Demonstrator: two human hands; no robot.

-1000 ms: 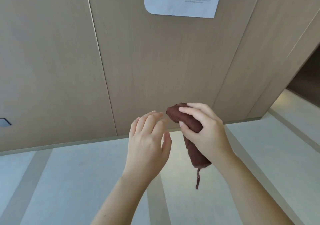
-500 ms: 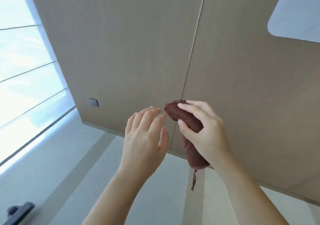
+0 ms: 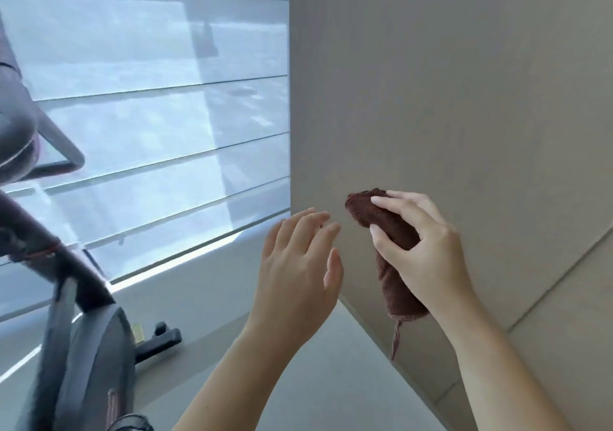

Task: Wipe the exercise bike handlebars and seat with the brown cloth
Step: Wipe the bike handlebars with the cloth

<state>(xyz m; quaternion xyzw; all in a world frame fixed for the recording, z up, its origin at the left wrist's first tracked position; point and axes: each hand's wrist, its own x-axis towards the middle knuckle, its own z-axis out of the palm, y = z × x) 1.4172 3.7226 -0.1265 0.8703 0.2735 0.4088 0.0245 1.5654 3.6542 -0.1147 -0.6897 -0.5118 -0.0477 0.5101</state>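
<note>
**Head view: brown cloth bunched in the right hand, bike off to the left**

Head view, looking forward and down past two bare forearms raised in front of the person. The right hand [image 3: 431, 258] grips a brown cloth [image 3: 388, 218]. Its fingers curl over the top of the bundle and its thumb presses in from the near side, so the cloth is clamped between them. The cloth is rolled into a thick wad. One rounded end pokes out above the fingers, the other hangs below the palm, and a thin strip [image 3: 395, 337] dangles from that lower end. The cloth is held in the air, touching nothing but this hand.

The left hand [image 3: 295, 284] is just beside the cloth, to its left, with a small gap between them. Its back faces the camera. Its fingers are straight and slightly spread, the thumb is apart from them, and it holds nothing.

The bike [image 3: 93, 347] fills the left edge of the view, well apart from both hands. It is dark and blurred. A slanted bar runs down into a rounded grey housing, and a black foot [image 3: 159, 337] rests on the floor [image 3: 315, 381]. A dark rounded part [image 3: 16, 131] shows at the upper left, and I cannot tell whether it is the seat or a handlebar.

Behind the bike is a bright window [image 3: 149, 98] crossed by horizontal lines. A plain beige wall [image 3: 447, 82] stands behind the hands and meets the window at a corner.
</note>
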